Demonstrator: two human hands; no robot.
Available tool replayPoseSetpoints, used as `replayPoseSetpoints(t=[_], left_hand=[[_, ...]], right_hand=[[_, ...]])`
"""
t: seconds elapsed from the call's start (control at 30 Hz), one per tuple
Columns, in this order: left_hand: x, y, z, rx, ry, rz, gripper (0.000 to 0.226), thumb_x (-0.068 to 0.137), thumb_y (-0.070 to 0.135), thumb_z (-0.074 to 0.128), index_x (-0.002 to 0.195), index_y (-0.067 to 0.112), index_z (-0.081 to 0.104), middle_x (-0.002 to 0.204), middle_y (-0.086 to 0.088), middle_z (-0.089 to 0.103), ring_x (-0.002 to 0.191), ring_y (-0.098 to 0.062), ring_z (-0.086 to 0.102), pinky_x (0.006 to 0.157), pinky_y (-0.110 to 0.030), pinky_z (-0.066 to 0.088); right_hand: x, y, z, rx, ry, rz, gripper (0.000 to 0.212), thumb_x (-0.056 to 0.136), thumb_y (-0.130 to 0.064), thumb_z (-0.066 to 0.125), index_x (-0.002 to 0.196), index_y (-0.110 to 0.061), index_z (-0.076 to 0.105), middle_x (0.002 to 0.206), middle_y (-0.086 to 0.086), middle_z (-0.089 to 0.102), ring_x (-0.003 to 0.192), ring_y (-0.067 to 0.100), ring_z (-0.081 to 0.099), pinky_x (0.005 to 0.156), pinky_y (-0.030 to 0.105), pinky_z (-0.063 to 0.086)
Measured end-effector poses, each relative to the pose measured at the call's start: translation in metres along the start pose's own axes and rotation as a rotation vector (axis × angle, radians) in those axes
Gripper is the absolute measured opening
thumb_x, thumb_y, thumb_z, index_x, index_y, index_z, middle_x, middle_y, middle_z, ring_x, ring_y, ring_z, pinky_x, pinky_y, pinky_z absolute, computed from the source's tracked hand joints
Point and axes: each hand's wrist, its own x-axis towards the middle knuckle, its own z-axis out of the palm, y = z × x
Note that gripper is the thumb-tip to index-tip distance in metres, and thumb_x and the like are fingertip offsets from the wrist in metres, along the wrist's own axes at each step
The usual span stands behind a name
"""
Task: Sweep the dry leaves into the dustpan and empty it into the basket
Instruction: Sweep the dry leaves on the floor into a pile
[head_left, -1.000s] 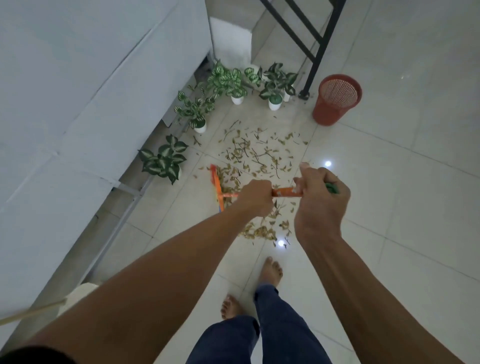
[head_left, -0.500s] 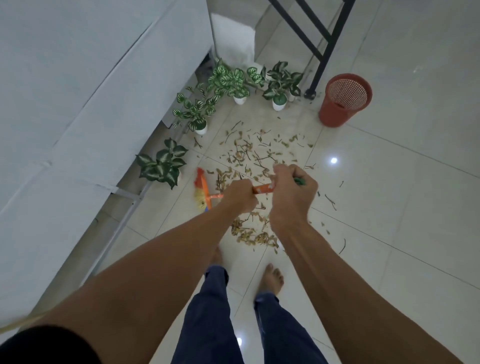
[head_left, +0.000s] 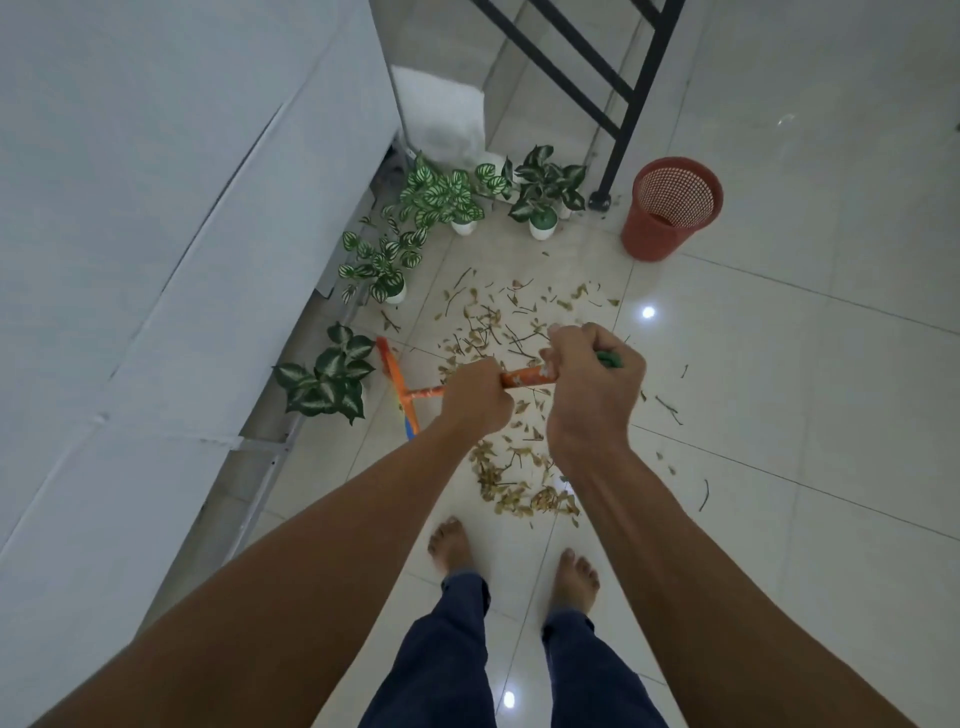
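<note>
Both my hands grip an orange broom handle. My left hand holds it lower down, my right hand near its green top end. The broom head rests on the tiled floor at the left, beside a potted plant. Dry leaves lie heaped just in front of my bare feet, with more leaves scattered farther ahead. A red mesh basket stands upright at the far right. No dustpan is in view.
Several potted plants line the base of a white wall on the left. A black metal railing post stands next to the basket. Loose twigs lie on the tiles to the right.
The broom head has shifted left toward the wall-side plant, then my hands have drawn a little to the right. My feet have stepped to stand side by side behind the leaf heap.
</note>
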Motion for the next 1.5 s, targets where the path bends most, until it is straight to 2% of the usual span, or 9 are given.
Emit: replayPoseSetpoints(t=[0.27,0.4,0.5,0.77,0.93,1.03,1.17,1.3,1.5], left_hand=[[0.023,0.021,0.004,0.038,-0.148,0.127,0.010,0.095,0.012,0.053,0.100,0.013,0.061,0.074,0.004,0.054,0.067,-0.015,0.054,0.054,-0.022,0.038],[0.016,0.041,0.003,0.018,-0.128,0.185,0.012,0.092,0.011,0.052,0.099,0.014,0.061,0.077,0.003,0.054,0.073,-0.017,0.055,0.051,-0.022,0.034],[0.017,0.040,-0.003,0.011,-0.066,0.158,0.004,0.092,0.012,0.056,0.096,0.013,0.057,0.077,0.003,0.053,0.071,-0.017,0.054,0.052,-0.022,0.034],[0.044,0.009,-0.031,0.044,0.000,0.035,0.007,0.092,0.011,0.052,0.093,0.012,0.059,0.071,0.002,0.052,0.063,-0.016,0.050,0.055,-0.025,0.037],[0.073,-0.009,-0.041,0.068,-0.009,0.006,0.012,0.093,0.013,0.051,0.081,0.012,0.052,0.063,0.002,0.045,0.064,-0.019,0.049,0.056,-0.026,0.036],[0.094,-0.014,-0.046,0.067,-0.034,-0.013,0.019,0.093,0.011,0.050,0.074,0.011,0.049,0.065,0.001,0.047,0.063,-0.018,0.048,0.055,-0.025,0.036],[0.107,0.006,-0.044,0.067,-0.098,0.052,0.013,0.095,0.014,0.048,0.083,0.011,0.053,0.067,0.002,0.046,0.072,-0.020,0.053,0.066,-0.027,0.041],[0.096,0.031,-0.035,0.070,-0.165,0.167,0.021,0.092,0.012,0.049,0.072,0.014,0.047,0.066,0.001,0.049,0.057,-0.011,0.047,0.049,-0.021,0.034],[0.080,0.017,-0.033,0.064,-0.109,0.168,0.010,0.090,0.012,0.051,0.082,0.013,0.058,0.069,0.002,0.054,0.058,-0.008,0.047,0.048,-0.021,0.032]], right_hand=[[0.011,0.010,-0.003,-0.030,0.198,0.038,0.035,0.082,0.007,0.060,0.053,-0.003,0.044,0.051,0.004,0.027,0.042,0.007,0.036,0.083,0.027,0.058],[0.013,-0.015,-0.020,-0.006,0.174,-0.036,0.045,0.082,0.002,0.062,0.048,-0.016,0.040,0.047,-0.001,0.030,0.047,0.013,0.033,0.070,0.020,0.056],[0.014,-0.024,-0.013,-0.002,0.126,-0.041,0.046,0.085,0.004,0.060,0.048,-0.014,0.039,0.045,-0.003,0.031,0.049,0.014,0.031,0.080,0.025,0.054],[0.031,-0.012,0.037,0.018,0.059,0.020,0.040,0.082,0.010,0.058,0.053,-0.008,0.037,0.051,0.003,0.024,0.046,0.014,0.031,0.058,0.023,0.051],[0.047,0.003,0.066,-0.018,-0.025,0.045,0.036,0.079,0.009,0.057,0.054,0.005,0.030,0.053,0.004,0.021,0.052,0.018,0.021,0.050,0.025,0.036],[0.063,0.010,0.084,-0.030,-0.020,0.083,0.041,0.078,0.008,0.056,0.051,-0.009,0.030,0.046,-0.003,0.022,0.048,0.014,0.024,0.046,0.025,0.029],[0.080,0.008,0.078,-0.023,0.114,0.091,0.044,0.079,0.009,0.056,0.050,-0.014,0.033,0.043,-0.007,0.024,0.045,0.011,0.029,0.043,0.022,0.034],[0.072,-0.013,0.049,-0.005,0.180,0.011,0.041,0.080,0.009,0.058,0.051,-0.012,0.036,0.045,-0.005,0.026,0.037,0.007,0.033,0.042,0.018,0.043],[0.049,-0.021,0.043,0.023,0.128,-0.037,0.040,0.080,0.006,0.060,0.052,-0.011,0.037,0.048,-0.001,0.025,0.046,0.012,0.031,0.061,0.020,0.052]])
